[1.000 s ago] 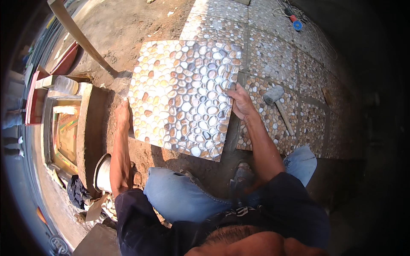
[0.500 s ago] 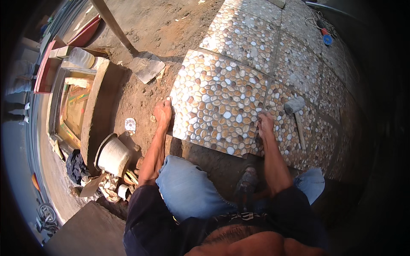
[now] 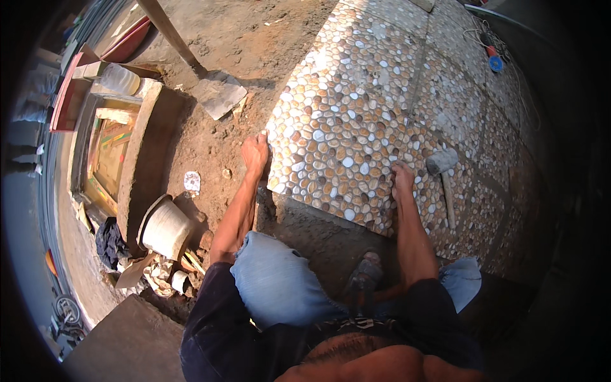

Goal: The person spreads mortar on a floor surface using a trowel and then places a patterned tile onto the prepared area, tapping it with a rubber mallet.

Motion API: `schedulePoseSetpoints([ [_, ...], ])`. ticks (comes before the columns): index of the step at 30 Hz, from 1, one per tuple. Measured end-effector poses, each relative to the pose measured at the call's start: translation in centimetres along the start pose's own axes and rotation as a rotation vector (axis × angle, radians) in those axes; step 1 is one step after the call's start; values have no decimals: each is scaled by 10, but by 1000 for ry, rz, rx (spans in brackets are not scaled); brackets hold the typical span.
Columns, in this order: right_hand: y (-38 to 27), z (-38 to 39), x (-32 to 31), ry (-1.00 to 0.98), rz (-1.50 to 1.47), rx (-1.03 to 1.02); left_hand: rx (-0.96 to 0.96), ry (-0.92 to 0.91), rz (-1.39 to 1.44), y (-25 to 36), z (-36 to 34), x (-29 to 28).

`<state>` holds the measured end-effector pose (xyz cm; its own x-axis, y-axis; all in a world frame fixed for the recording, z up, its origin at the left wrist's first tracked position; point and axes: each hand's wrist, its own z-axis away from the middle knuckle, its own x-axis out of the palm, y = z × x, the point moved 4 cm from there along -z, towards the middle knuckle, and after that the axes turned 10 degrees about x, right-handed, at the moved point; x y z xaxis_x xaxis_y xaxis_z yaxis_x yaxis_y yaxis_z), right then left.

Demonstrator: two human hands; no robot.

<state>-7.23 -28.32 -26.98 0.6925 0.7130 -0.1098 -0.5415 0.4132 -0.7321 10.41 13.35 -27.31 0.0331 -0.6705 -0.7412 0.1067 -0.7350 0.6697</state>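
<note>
A large square tile with a pebble pattern of white, tan and brown stones lies between my hands. My left hand is closed on its left edge, fingers tucked mostly out of sight. Gripping the near right part of the same tile is my right hand, with fingertips partly hidden. Dark wet mortar shows along the tile's near edge. Just right of my right hand, a mallet with a grey head and pale handle rests on the neighbouring pebble tiles.
A shovel lies on the dirt at the upper left. Left of me are a concrete box, a clear plastic tub, a whitish bucket and scraps. A blue and red string reel sits at the far right.
Both hands have pushed the tile away from me and slightly right. Its far joint no longer shows, and more mortar is bare at the near edge.
</note>
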Motion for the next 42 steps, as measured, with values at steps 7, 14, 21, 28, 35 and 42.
schedulePoseSetpoints([
  [7, -3, 0, 3, -2, 17, 0, -3, 50, 119, -10, -1, 12],
  [14, 3, 6, 6, 21, 29, 20, 4, -16, -12, -23, -4, 15],
  [21, 9, -13, -4, -24, 89, -50, 210, 79, 10, -18, 1, 20],
  [28, -75, 27, 33, 215, 544, -403, 228, -66, -131, -11, 7, 21],
  [35, -44, 32, 86, -13, 1428, -576, 254, -115, -144, 12, 13, 22],
  [42, -19, 24, 90, -55, 1584, -383, 340, -68, -90, 7, 10, 14],
])
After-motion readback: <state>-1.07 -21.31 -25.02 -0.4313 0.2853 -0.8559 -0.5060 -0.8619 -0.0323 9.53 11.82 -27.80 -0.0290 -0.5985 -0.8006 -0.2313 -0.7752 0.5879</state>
